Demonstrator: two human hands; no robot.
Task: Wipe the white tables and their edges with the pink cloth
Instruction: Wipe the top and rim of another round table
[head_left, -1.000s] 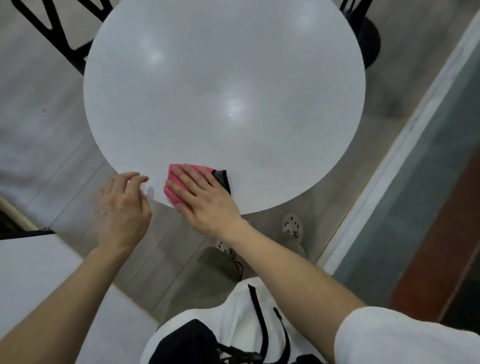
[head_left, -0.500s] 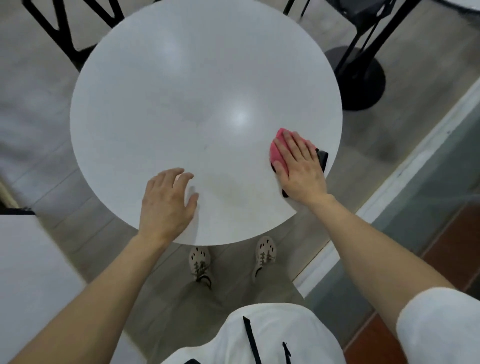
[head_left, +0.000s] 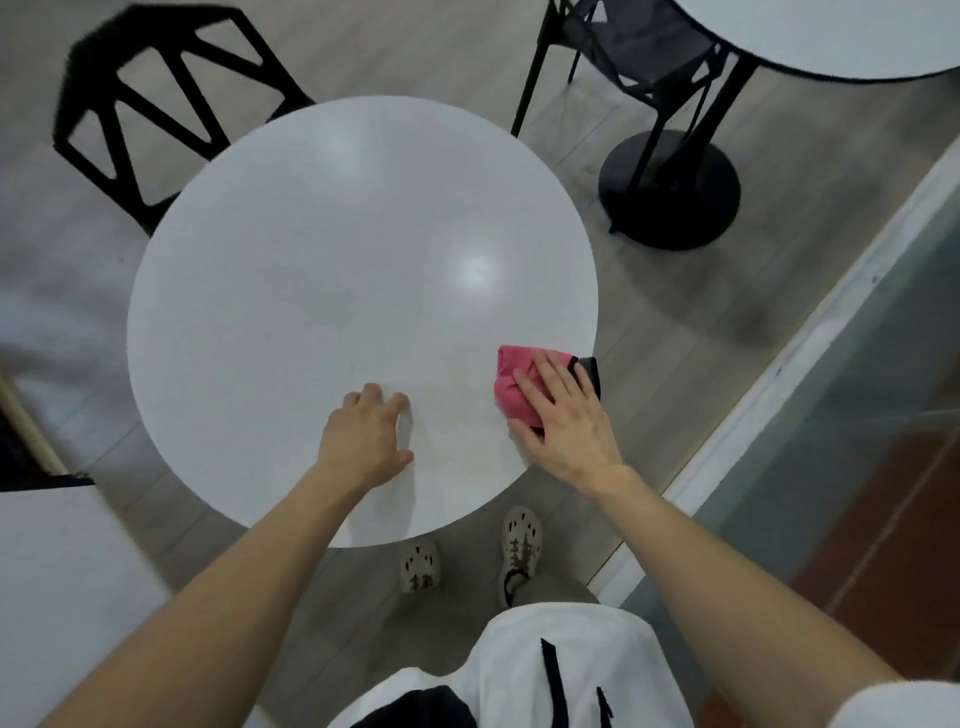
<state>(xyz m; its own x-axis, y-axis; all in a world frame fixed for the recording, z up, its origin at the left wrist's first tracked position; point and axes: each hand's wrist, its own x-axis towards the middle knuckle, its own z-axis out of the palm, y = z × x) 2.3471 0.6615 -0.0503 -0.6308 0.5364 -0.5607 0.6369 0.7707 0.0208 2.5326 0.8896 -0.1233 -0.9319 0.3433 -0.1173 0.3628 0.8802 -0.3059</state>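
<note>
A round white table (head_left: 322, 270) fills the middle of the head view. The pink cloth (head_left: 511, 382), with a dark corner showing, lies at the table's right edge. My right hand (head_left: 563, 415) presses flat on the cloth with straight fingers, covering most of it. My left hand (head_left: 366, 441) rests on the tabletop near the front edge, left of the cloth, fingers spread and holding nothing.
A black chair (head_left: 150, 104) stands at the far left of the table, another black chair (head_left: 639, 62) at the far right. A second white table (head_left: 831, 36) with a black round base (head_left: 670, 192) is at top right. A white surface (head_left: 57, 587) lies at lower left. A glass partition (head_left: 857, 395) runs along the right.
My right hand slid the pink cloth from the front edge round to the table's right edge. My left hand moved onto the tabletop and stayed there. The view pulled back.
</note>
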